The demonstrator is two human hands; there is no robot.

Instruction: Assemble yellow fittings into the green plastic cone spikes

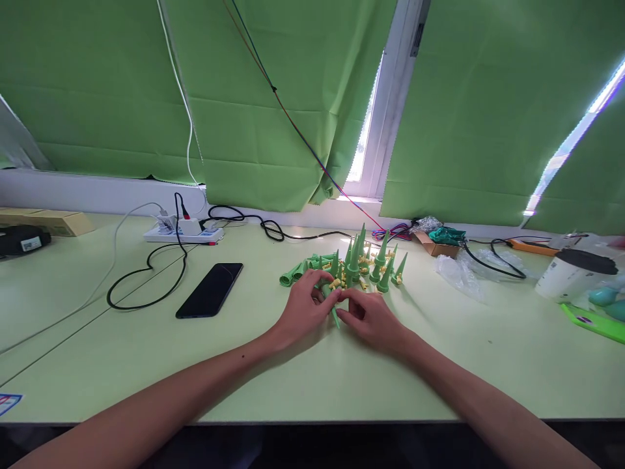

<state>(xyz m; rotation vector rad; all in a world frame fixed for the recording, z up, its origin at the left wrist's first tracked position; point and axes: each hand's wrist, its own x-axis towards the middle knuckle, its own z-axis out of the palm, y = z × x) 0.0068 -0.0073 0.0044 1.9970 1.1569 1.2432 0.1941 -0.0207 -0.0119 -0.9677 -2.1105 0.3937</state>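
My left hand (308,301) is closed around a green plastic cone-shaped nozzle (336,318), whose thin tip points down toward me. Close against it, my right hand (370,315) has thumb and index finger pinched near the nozzle's wide end. Whatever lies between those right fingertips is too small and hidden to make out. Just beyond both hands, several green nozzles (382,254) stand upright on their wide ends. Others (289,276) lie on their sides to the left. Small yellow plastic pieces (364,284) are scattered among them.
A black phone (209,290) lies left on the pale table (273,391). Behind it are a power strip (156,234) and looped black cable (146,305). To the right are clear plastic bags (456,275), a small cardboard box (434,246) and a tilted white cup (569,277).
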